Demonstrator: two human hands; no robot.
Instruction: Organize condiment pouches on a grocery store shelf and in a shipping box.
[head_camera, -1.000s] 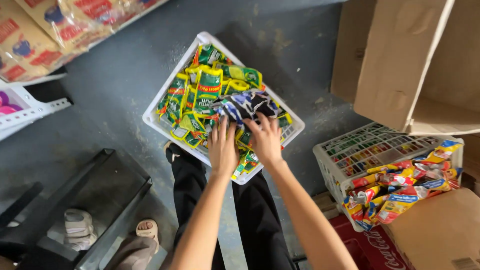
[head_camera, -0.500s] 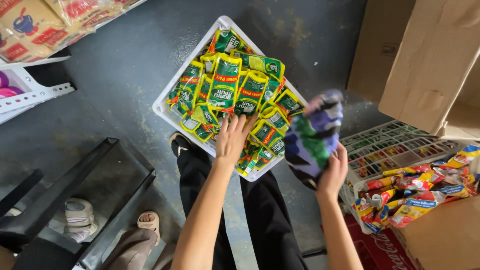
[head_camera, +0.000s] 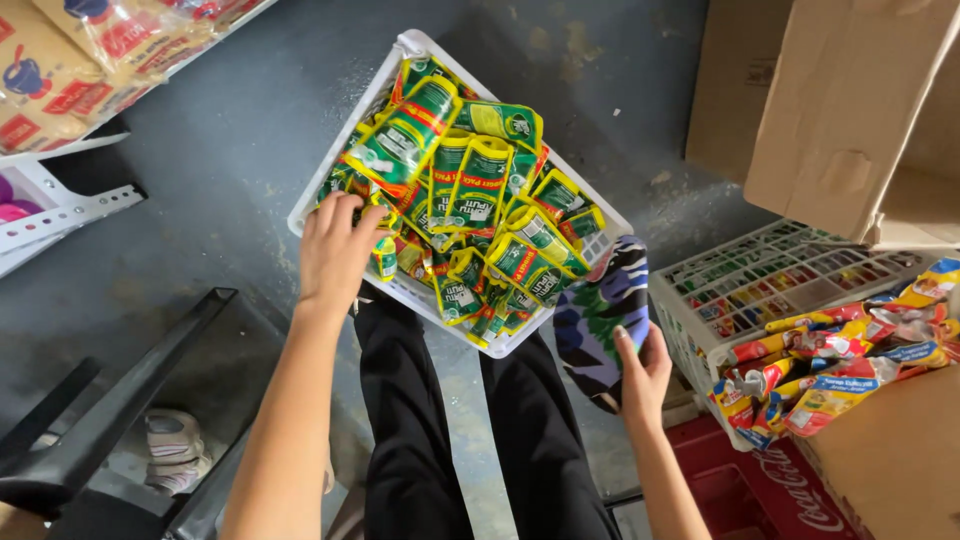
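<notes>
The white basket (head_camera: 408, 290) rests tilted across the person's knees, heaped well above its rim with green and yellow sachets (head_camera: 470, 195). That heap looks like the main risk: several packets at the 6 o'clock corner already hang over the edge, and any tip of the knees or tug on the near wall could spill them onto the grey floor (head_camera: 230, 160).

The left hand (head_camera: 335, 250) lies at the basket's 9 o'clock rim, fingers (head_camera: 352, 212) curled loosely over the edge and touching sachets, with no firm grip on any one of them that I can see. If this hand lets go, the basket probably loses its steadying.

The right hand (head_camera: 642, 375) is closed around the lower end of a soft camouflage-patterned pouch (head_camera: 600, 315) in blue, black and white, held upright just beside the basket's 4 o'clock corner. Swinging it could knock the overhanging packets.

At 3 o'clock a second white basket (head_camera: 770, 275) holds red and yellow sachets (head_camera: 840, 365) that drape over its wall; those too might slide off. Open cardboard boxes (head_camera: 850, 110) stand at 1 o'clock.
</notes>
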